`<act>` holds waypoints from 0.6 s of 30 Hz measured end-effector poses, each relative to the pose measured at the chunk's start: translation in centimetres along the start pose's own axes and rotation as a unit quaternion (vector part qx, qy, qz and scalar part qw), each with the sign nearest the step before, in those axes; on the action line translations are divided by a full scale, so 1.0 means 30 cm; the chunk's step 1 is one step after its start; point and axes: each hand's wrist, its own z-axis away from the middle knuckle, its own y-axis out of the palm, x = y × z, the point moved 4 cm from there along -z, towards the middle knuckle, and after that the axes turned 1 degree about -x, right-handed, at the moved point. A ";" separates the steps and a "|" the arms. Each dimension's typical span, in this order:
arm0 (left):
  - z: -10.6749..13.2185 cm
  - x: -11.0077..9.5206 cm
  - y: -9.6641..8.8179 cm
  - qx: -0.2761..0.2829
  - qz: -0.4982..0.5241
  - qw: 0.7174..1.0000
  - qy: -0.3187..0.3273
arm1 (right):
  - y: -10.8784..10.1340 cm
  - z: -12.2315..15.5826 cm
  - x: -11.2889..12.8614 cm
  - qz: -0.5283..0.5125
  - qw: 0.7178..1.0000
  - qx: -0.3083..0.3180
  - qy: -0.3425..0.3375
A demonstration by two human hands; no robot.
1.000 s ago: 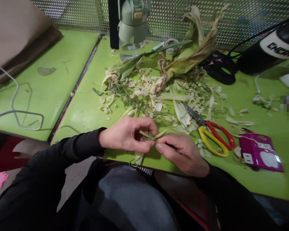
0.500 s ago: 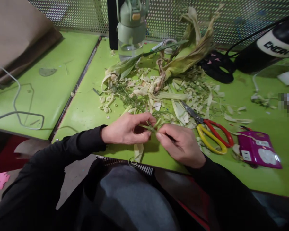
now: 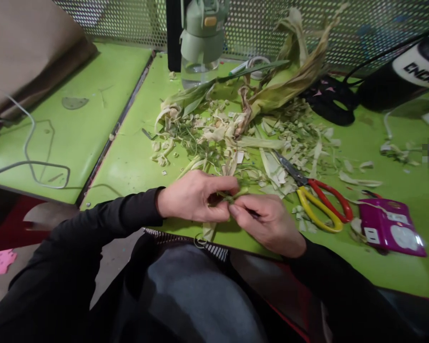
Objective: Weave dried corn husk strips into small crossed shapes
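Near the front edge of the green table, my left hand (image 3: 202, 197) pinches a small bundle of green corn husk strips (image 3: 240, 192) between thumb and fingers. My right hand (image 3: 268, 219) meets it from the right, its thumb and forefinger closed on the same strips. The fingers hide most of the bundle. Just beyond the hands lies a heap of shredded husk pieces (image 3: 218, 128). Scissors (image 3: 318, 200) with one red and one yellow handle rest to the right of my right hand, blades partly over a pale husk. A larger corn husk (image 3: 282, 90) with dried leaves lies behind the heap.
A green water bottle (image 3: 202, 43) stands at the back against a perforated metal screen (image 3: 128, 21). To the right are a purple packet (image 3: 393, 226) and a black bottle (image 3: 403, 71). A bent wire (image 3: 30, 138) and brown paper (image 3: 32, 43) lie on the left.
The view has shifted slightly, so the table things sit a little further right. Both hands stay together on the husk strips, with the fingertips drawn closer around them.
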 end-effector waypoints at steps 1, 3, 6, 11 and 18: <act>0.000 -0.004 0.001 -0.003 0.000 1.000 0.005 | 0.001 0.003 0.005 0.003 1.000 -0.007 -0.003; 0.002 -0.011 0.003 -0.010 0.002 1.000 0.017 | 0.002 0.010 0.016 0.008 1.000 -0.025 -0.011; 0.003 -0.018 0.006 -0.013 0.008 1.000 0.026 | 0.005 0.018 0.026 0.013 0.999 -0.045 -0.021; -0.009 0.023 -0.013 0.026 0.094 0.994 -0.046 | -0.008 0.008 0.000 0.006 0.999 -0.044 -0.008; -0.021 0.114 -0.002 0.119 0.383 0.906 -0.138 | -0.073 -0.031 -0.072 -0.007 0.994 -0.111 0.018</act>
